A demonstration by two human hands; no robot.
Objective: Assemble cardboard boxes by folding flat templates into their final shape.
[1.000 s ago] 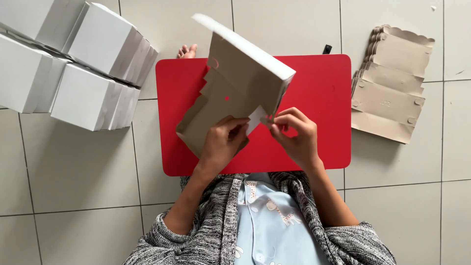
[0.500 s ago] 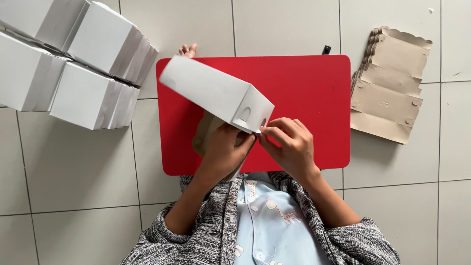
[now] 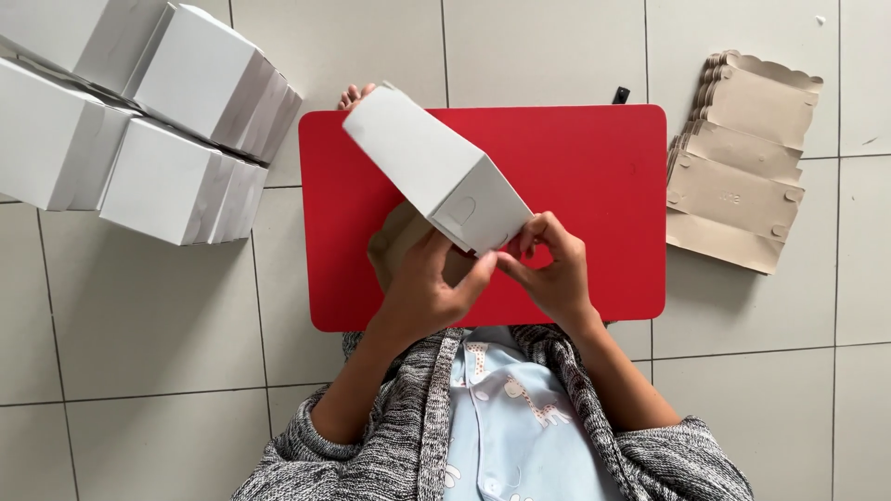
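A white cardboard box (image 3: 427, 172), partly folded with its brown inside showing below, is held tilted above a small red table (image 3: 594, 186). My left hand (image 3: 422, 288) grips the box from underneath at its near end. My right hand (image 3: 552, 269) pinches the box's near corner by the end flap with its tab slot. Both hands meet at that end, over the table's near edge.
Several finished white boxes (image 3: 139, 121) are stacked on the tiled floor at the left. A pile of flat brown-and-white box blanks (image 3: 738, 167) lies on the floor to the right of the table. A bare foot's toes (image 3: 355, 93) show past the table's far edge.
The flat, open carton has been folded into a closed white box shape and turned so its white outside faces up. Both hands stayed at its near end.
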